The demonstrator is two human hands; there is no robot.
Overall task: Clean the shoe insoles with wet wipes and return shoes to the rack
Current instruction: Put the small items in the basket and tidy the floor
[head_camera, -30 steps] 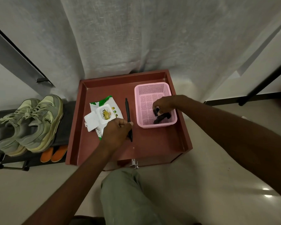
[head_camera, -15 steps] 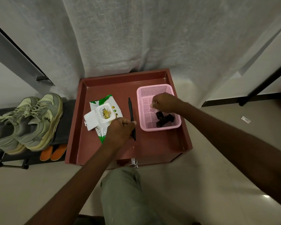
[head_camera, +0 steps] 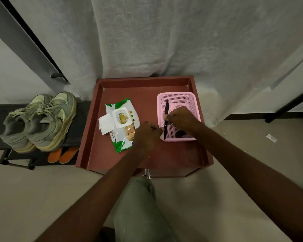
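A pair of grey-green sneakers point(head_camera: 40, 121) stands on the black shoe rack point(head_camera: 81, 117) at the left. A green and white pack of wet wipes point(head_camera: 120, 137) lies on the red tray-top table point(head_camera: 143, 88) with its white lid flipped open. A black pen point(head_camera: 166, 109) is held upright over the left edge of the pink basket point(head_camera: 178, 97). My left hand point(head_camera: 146, 136) grips the pen's lower part and my right hand point(head_camera: 181, 118) pinches its middle.
Orange slippers point(head_camera: 63, 154) sit on the rack's lower shelf. A small dark object point(head_camera: 180, 133) lies in the basket, partly hidden by my right wrist. A grey curtain point(head_camera: 164, 41) hangs behind the table. My knee in green trousers point(head_camera: 138, 206) is below the table's front edge.
My left hand lifted the pen from the table and carried it right to the basket's edge. My right hand left the dark object in the basket and took hold of the pen.
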